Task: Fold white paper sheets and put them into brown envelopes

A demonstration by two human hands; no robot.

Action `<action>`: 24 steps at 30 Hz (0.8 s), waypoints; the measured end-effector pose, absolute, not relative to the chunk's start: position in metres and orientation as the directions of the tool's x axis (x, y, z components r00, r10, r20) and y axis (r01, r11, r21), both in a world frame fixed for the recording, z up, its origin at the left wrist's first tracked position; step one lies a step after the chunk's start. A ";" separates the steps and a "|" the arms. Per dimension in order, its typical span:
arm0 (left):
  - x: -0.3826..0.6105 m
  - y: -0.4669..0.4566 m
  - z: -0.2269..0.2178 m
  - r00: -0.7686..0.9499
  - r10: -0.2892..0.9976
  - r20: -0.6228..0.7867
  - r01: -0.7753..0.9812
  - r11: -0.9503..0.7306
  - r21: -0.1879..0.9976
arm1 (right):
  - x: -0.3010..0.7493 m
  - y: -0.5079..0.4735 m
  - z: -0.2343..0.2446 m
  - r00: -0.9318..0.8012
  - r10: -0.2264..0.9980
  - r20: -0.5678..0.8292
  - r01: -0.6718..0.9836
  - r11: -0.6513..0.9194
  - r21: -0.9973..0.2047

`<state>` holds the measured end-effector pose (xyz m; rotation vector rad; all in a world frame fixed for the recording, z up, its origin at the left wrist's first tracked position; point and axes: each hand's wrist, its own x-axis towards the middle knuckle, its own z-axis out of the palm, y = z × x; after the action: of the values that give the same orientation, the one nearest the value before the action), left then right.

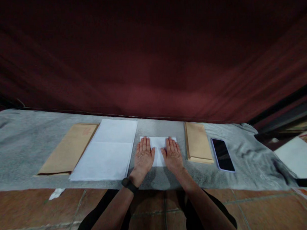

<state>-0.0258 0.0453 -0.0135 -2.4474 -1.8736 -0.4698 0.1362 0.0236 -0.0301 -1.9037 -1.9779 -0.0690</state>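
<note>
A small folded white sheet (158,145) lies on a grey cloth (23,146) spread on the floor. My left hand (144,157) lies flat and open on the sheet's left half, fingers together and stretched forward; a black band sits on that wrist. My right hand (173,155) lies flat and open on the sheet's right half. Both palms press down on the paper and hold nothing.
A stack of large white paper (106,150) lies left of my hands, a big brown envelope (69,149) further left. Smaller brown envelopes (197,142) and a dark phone (222,154) lie to the right. A dark red curtain (151,54) hangs behind; tiled floor (33,209) in front.
</note>
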 end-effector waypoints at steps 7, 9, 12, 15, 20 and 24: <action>-0.038 0.050 -0.020 0.136 0.947 0.292 0.950 -0.208 0.234 | 0.149 0.020 -0.039 0.091 0.917 0.389 0.972 0.004 -0.236; -0.041 0.050 -0.019 0.122 0.947 0.298 0.949 -0.199 0.245 | 0.152 0.019 -0.039 0.101 0.904 0.415 0.970 0.003 -0.243; -0.038 0.049 -0.015 0.103 0.941 0.323 0.947 -0.192 0.258 | 0.153 0.019 -0.035 0.134 0.902 0.411 0.968 -0.030 -0.251; -0.028 0.047 -0.008 0.180 0.919 0.351 0.926 -0.278 0.254 | 0.148 0.022 -0.024 0.119 0.924 0.363 0.963 -0.018 -0.269; -0.004 0.049 -0.008 0.394 0.885 0.248 0.865 -0.449 0.224 | 0.130 0.031 -0.003 -0.093 0.980 0.175 0.924 0.151 -0.351; 0.007 0.054 -0.013 0.429 0.883 0.191 0.865 -0.462 0.194 | 0.123 0.037 0.001 -0.132 0.986 0.100 0.912 0.161 -0.377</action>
<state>0.0068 0.0543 -0.0126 -2.7108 -1.6609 -0.4284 0.1226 0.0372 0.0006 -1.8186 -2.1209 0.3206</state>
